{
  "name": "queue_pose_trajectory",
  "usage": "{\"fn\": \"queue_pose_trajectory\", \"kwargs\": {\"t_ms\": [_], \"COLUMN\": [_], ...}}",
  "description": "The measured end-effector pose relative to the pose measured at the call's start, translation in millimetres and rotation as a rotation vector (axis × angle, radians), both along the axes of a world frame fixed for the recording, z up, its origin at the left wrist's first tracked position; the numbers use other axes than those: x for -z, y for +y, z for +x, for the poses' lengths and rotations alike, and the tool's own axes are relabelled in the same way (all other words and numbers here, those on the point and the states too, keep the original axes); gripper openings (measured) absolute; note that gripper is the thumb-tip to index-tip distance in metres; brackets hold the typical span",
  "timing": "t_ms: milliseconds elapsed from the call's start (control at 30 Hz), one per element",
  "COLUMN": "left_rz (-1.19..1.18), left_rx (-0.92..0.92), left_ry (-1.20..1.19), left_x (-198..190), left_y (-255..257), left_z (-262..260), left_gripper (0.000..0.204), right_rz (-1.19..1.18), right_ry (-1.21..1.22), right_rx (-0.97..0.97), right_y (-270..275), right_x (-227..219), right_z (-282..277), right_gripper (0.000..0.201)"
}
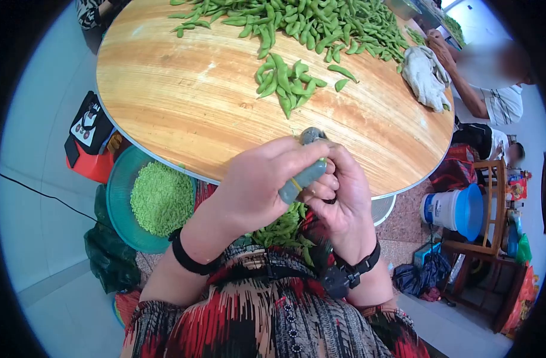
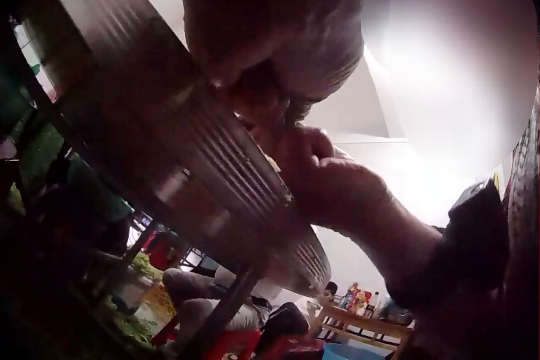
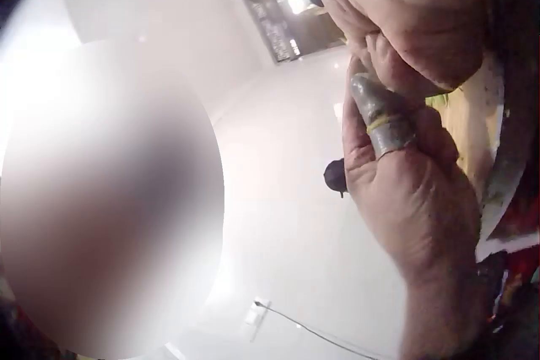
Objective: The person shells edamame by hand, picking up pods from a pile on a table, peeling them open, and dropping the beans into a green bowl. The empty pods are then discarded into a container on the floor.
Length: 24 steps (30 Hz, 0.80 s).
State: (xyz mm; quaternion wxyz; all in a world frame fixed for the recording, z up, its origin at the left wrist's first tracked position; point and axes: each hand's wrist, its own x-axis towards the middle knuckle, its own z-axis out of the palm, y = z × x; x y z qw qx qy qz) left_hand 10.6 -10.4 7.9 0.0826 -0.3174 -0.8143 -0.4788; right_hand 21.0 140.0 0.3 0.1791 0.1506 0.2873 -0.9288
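Both hands meet above the near edge of the round wooden table (image 1: pixel 183 113). A small bit of green pod (image 1: pixel 323 159) shows between their fingertips; the fingers hide most of it. The left hand (image 1: pixel 252 182) has curled fingers and wears a grey-green cover (image 1: pixel 307 179) with a yellow band on its thumb, seen also as a thumb cover (image 3: pixel 390 128) in the right wrist view. Pressed close against it, the right hand (image 1: pixel 347 197) pinches at the same spot. Beyond them lies a small group of green pods (image 1: pixel 288 83). The left wrist view is dark.
A large pile of pods (image 1: pixel 320 24) covers the table's far side, with a pale cloth (image 1: pixel 425 77) at right. Below left stands a green basket (image 1: pixel 115 206) of shelled beans (image 1: pixel 161 200). More pods (image 1: pixel 285 230) lie at the lap. Another person sits at the right.
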Motion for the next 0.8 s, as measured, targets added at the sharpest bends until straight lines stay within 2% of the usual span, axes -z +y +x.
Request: {"fn": "queue_pose_trajectory", "kwargs": {"t_ms": [67,100,167,200,267,300,333,367,400,433,467,533,600,667,733,767,800], "left_rz": [0.052,0.123,0.201,0.196,0.201,0.482,0.758,1.04,1.045,1.06,1.073,1.046,1.018,1.032,0.948,0.948,0.996], "left_rx": [-0.018,-0.052,-0.077,-0.115,-0.149,-0.132,-0.109,0.009,0.01,0.001,-0.008,0.059,0.052,0.058,0.027,0.026,0.053], "left_ry": [0.011,-0.002,-0.009,-0.031,-0.048,-0.36,-0.677,-0.837,-0.833,-0.902,-0.968,-0.944,-0.995,-1.01,-0.986,-0.986,-1.019], "left_x": [2.8,4.8,12.3,17.3,20.0,18.8,17.7,16.1,13.5,10.6,7.9,10.6,8.3,8.4,4.7,4.7,5.7], "left_y": [6.4,9.9,13.6,14.0,9.3,3.6,-2.4,-7.9,-7.9,-6.9,-6.1,-4.9,-2.4,1.6,9.9,14.4,19.2], "left_z": [0.7,-1.3,-5.6,-8.8,-14.1,-16.1,-18.1,-19.6,-18.8,-17.3,-16.6,-16.9,-15.7,-15.0,-12.2,-11.8,-11.9], "left_gripper": [0.036,0.033,0.03,0.03,0.031,0.029,0.028,0.023,0.023,0.018,0.012,0.004,0.002,0.008,0.023,0.023,0.027], "right_rz": [-0.479,-0.474,-0.136,-0.128,0.201,0.729,0.816,1.092,1.364,1.603,1.684,2.035,2.089,2.137,1.926,1.781,1.779], "right_ry": [-0.102,-0.096,-0.055,-0.046,0.242,0.382,0.801,0.882,0.955,0.743,0.814,0.817,0.875,0.928,0.785,0.713,0.712], "right_rx": [-0.054,-0.053,0.044,0.047,-0.118,-0.299,-0.616,-0.553,-0.474,-0.382,-0.161,-0.271,-0.279,-0.308,-0.214,-0.209,-0.209], "right_y": [1.1,0.4,0.0,2.7,12.8,17.7,33.3,36.1,34.8,31.5,32.4,37.9,37.3,37.0,42.2,45.9,47.9], "right_x": [4.8,3.8,0.4,-4.5,-22.0,-34.2,-30.5,-31.9,-38.7,-47.8,-33.9,-22.8,-22.9,-24.0,-26.8,-30.3,-33.7], "right_z": [-4.1,-6.5,-10.7,-11.9,-8.9,-5.5,-13.0,-22.7,-35.3,-52.5,-77.5,-110.6,-111.7,-103.8,-87.3,-78.3,-69.3], "right_gripper": [0.006,0.006,0.008,0.008,0.009,0.016,0.022,0.023,0.025,0.026,0.024,0.023,0.022,0.022,0.024,0.022,0.022]}}
